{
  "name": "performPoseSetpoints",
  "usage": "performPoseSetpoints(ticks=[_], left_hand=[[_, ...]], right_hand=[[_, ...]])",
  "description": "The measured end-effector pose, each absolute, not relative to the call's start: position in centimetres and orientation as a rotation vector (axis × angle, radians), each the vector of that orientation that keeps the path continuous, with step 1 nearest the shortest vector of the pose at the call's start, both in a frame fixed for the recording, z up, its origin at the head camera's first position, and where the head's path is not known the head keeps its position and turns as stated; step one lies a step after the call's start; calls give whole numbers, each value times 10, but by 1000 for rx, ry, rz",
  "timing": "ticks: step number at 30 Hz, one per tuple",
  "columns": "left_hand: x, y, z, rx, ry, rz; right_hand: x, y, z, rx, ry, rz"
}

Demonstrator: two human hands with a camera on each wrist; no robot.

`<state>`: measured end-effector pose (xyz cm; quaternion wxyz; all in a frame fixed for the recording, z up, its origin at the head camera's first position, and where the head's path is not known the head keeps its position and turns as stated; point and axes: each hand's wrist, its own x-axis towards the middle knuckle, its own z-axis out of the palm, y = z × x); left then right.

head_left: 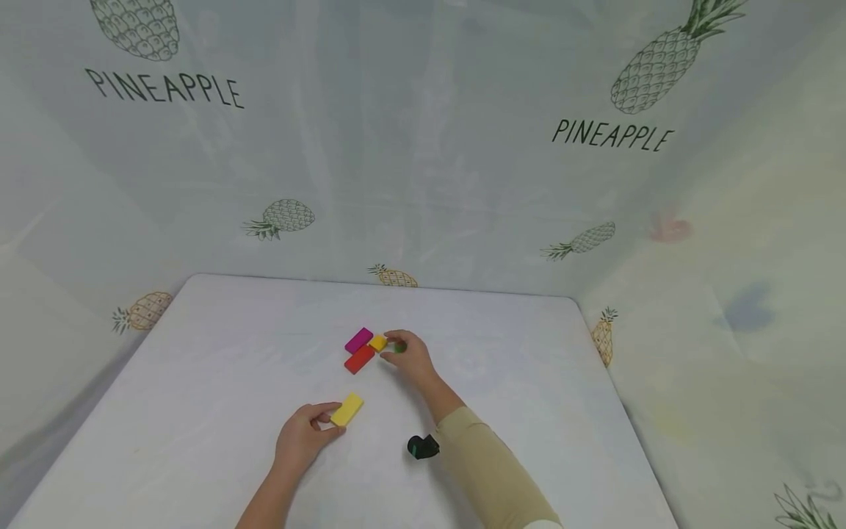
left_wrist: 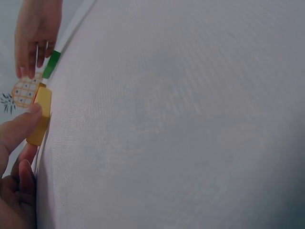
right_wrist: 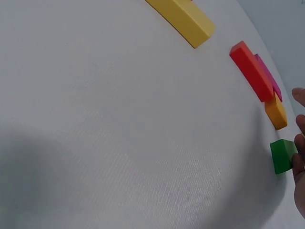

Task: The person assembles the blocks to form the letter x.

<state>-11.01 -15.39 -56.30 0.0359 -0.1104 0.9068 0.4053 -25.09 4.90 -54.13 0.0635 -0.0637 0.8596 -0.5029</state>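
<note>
My left hand (head_left: pixel 299 442) pinches a yellow rectangular block (head_left: pixel 347 409) between thumb and fingers, low over the white table. In the left wrist view the thumb lies along the side of this yellow block (left_wrist: pixel 44 112). My right hand (head_left: pixel 415 361) is farther forward, its fingers and thumb parted around a green block (right_wrist: pixel 282 156). In the right wrist view, the fingertips are right at the green block's edge. Beside that hand, a small orange-yellow block (head_left: pixel 377 343) touches a red block (head_left: pixel 360 359) and a magenta block (head_left: pixel 359 340), which lie side by side.
A small black object (head_left: pixel 423 447) with a green mark lies beside the right sleeve (head_left: pixel 492 466). The white table (head_left: pixel 529 367) ends at the back against a hanging cloth (head_left: pixel 423 147) printed with pineapples. More cloth hangs along both sides.
</note>
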Motion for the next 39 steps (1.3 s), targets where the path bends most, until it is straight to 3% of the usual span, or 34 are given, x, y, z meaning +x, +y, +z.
performPoseSetpoints(ticks=[39], left_hand=[[-113, -152, -559, -378, 2752, 1254]], right_hand=[[-276, 43, -559, -233, 2809, -1155]])
